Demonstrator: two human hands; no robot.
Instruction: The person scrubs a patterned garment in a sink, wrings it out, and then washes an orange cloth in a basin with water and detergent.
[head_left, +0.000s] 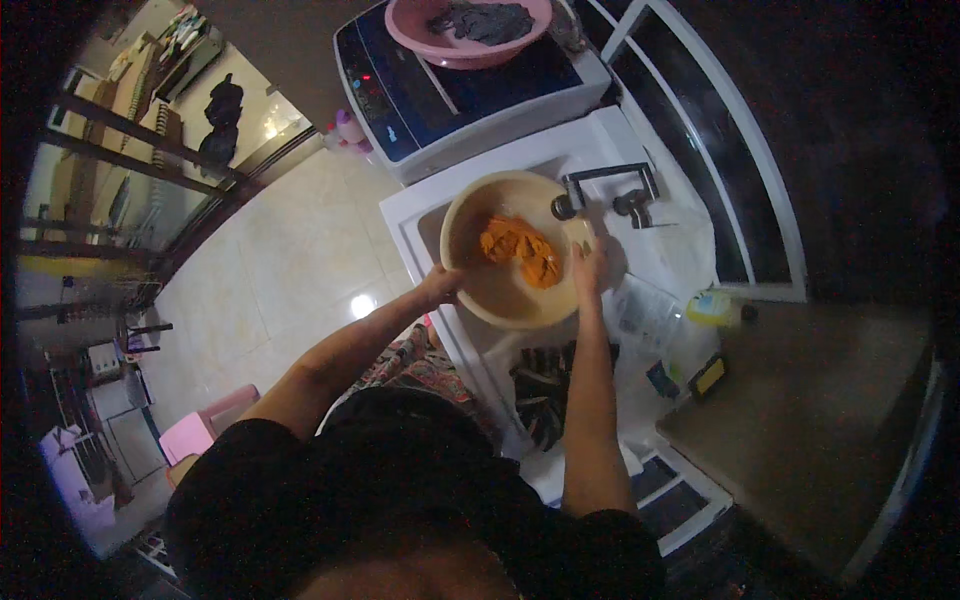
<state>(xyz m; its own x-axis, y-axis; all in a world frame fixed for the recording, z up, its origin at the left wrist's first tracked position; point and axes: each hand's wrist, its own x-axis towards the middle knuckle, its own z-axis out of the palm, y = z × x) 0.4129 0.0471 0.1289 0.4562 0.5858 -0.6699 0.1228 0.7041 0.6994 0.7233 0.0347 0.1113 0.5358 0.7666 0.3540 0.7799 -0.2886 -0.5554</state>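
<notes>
A round cream plastic basin (480, 296) is held over a white sink (450, 330), with my left hand (442, 285) gripping its near left rim. On the opposite side my right hand (589, 266) grips the rim. Inside the basin lies a crumpled orange cloth (521, 251), apart from both hands. A dark metal faucet (611, 174) reaches over the basin's upper right edge. Whether water is flowing cannot be told. Dark clothes (541, 390) lie in the sink beside my right forearm.
Beyond the sink stands a washing machine (472, 105) with a pink basin (465, 56) of dark cloth on it. A yellow-labelled bottle (709, 308) and a yellow-and-black sponge (707, 375) are at the right. A pink plastic chair (187, 437) stands lower left.
</notes>
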